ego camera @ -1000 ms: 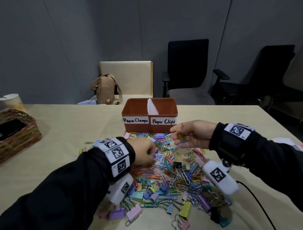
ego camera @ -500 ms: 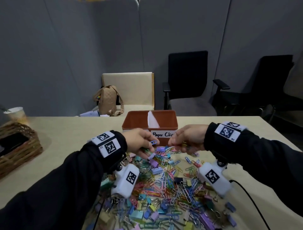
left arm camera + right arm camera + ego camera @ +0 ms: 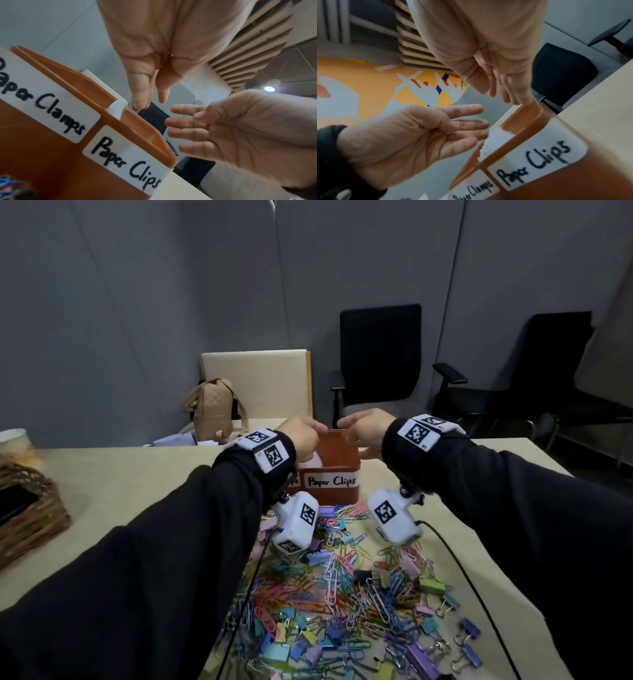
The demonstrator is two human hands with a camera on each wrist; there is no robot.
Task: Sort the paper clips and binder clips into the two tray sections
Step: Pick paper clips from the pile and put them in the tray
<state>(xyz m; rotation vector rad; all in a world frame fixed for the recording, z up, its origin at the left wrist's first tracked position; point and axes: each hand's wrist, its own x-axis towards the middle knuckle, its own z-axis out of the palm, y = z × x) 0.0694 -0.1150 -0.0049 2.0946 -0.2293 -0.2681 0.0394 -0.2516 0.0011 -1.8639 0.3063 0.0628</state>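
An orange tray [image 3: 342, 495] stands at the table's far side, split by a white divider [image 3: 118, 108] and labelled "Paper Clamps" [image 3: 42, 100] and "Paper Clips" [image 3: 330, 481]. My left hand [image 3: 301, 436] hovers over the left section near the divider, fingers straight and pointing down [image 3: 145, 86], holding nothing. Over the right section hangs my right hand [image 3: 366, 433], fingers also straight and empty [image 3: 496, 81]. Each wrist view shows the other hand's bare open palm: the right hand [image 3: 248, 128], the left hand [image 3: 419, 135]. A colourful pile of paper clips and binder clips [image 3: 349, 594] lies in front of the tray.
A wicker basket [image 3: 27, 515] and a paper cup [image 3: 13, 440] sit at the table's left edge. A tan backpack [image 3: 212, 405] rests on a cream chair behind the table, with black office chairs [image 3: 380, 354] beside it. A black cable [image 3: 455, 559] crosses the right of the pile.
Both hands rose from the pile to above the tray and their fingers straightened; the clips they pinched are no longer in them. The head view tilted upward.
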